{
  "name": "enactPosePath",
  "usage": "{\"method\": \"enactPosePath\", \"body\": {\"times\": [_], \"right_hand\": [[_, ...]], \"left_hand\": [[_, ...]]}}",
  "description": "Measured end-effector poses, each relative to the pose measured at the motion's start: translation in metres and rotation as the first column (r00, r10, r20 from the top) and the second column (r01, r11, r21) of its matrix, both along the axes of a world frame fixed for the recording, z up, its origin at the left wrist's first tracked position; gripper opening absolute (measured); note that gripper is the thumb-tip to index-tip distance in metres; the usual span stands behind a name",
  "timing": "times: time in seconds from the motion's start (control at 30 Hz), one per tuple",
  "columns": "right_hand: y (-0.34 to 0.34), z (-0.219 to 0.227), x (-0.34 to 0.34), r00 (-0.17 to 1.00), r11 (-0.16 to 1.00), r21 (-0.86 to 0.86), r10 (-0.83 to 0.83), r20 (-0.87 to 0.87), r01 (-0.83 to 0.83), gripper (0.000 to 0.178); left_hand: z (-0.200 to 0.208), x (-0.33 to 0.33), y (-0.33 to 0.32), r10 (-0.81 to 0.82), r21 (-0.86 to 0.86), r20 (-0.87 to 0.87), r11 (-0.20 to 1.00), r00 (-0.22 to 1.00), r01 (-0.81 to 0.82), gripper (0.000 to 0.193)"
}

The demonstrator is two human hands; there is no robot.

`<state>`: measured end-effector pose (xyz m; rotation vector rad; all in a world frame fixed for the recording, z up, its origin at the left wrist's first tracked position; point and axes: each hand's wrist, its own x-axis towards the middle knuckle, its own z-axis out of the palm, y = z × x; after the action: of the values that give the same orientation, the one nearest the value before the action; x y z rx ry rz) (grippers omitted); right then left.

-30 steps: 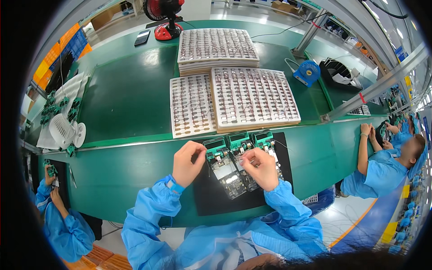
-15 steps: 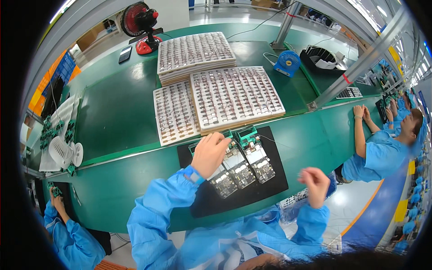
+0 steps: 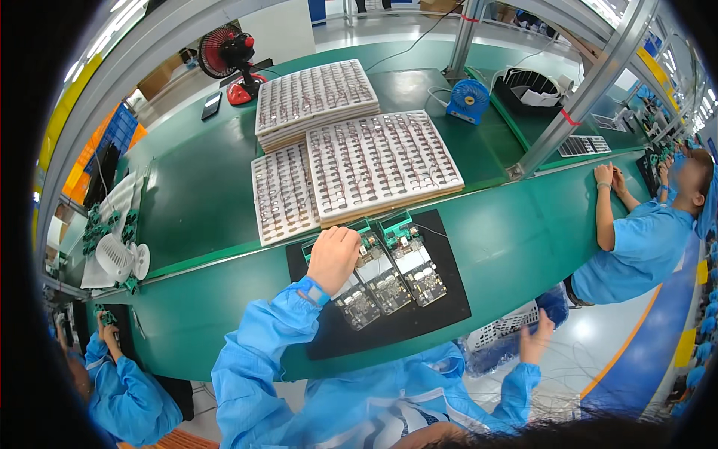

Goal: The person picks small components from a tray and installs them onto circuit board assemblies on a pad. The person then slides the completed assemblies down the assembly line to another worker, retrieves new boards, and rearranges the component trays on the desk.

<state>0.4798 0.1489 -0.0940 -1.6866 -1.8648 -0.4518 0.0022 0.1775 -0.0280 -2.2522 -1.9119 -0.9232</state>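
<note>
Three circuit boards with green end pieces lie side by side on a black mat [image 3: 445,329] on the green bench. My left hand [image 3: 334,258] is over the far end of the leftmost circuit board [image 3: 357,308], its fingers bent and held together. The fingertips and whatever they grip are hidden. Beside it are the middle circuit board [image 3: 392,292] and the right circuit board [image 3: 426,284], with a thin wire at its far end. My right hand [image 3: 536,340] is off the bench's near edge, beside a white slatted basket [image 3: 502,328] in blue film. Its fingers are apart, with nothing visible in them.
Beyond the mat stand stacked white trays [image 3: 381,161] filled with rows of small parts. A red-black fan [image 3: 238,63], a phone [image 3: 212,105], a blue fan [image 3: 469,101] and a metal post [image 3: 550,138] are farther back. Co-workers sit left and right [image 3: 636,251].
My right hand has lowered from beside the mat to the basket, and its fingers have loosened. My left hand stays at the leftmost board. The whole view has shifted slightly.
</note>
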Motion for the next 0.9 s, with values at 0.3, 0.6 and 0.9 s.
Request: {"method": "enactPosePath", "body": {"times": [0.3, 0.6, 0.9], "right_hand": [[0.035, 0.123, -0.205, 0.626, 0.752, -0.170, 0.376, -0.684, -0.637, 0.014], [0.063, 0.072, -0.339, 0.138, 0.200, -0.156, -0.104, -0.985, -0.967, 0.016], [0.064, 0.059, -0.350, 0.451, 0.479, -0.252, 0.365, -0.815, -0.841, 0.008]], "left_hand": [[0.021, 0.002, -0.017, 0.064, -0.113, 0.761, 0.993, 0.646, 0.034, 0.017], [0.030, -0.008, -0.037, 0.189, -0.239, 0.844, 0.970, 0.502, 0.036, 0.009], [0.008, -0.021, -0.018, 0.138, -0.131, 0.649, 0.989, 0.749, -0.068, 0.014]]}}
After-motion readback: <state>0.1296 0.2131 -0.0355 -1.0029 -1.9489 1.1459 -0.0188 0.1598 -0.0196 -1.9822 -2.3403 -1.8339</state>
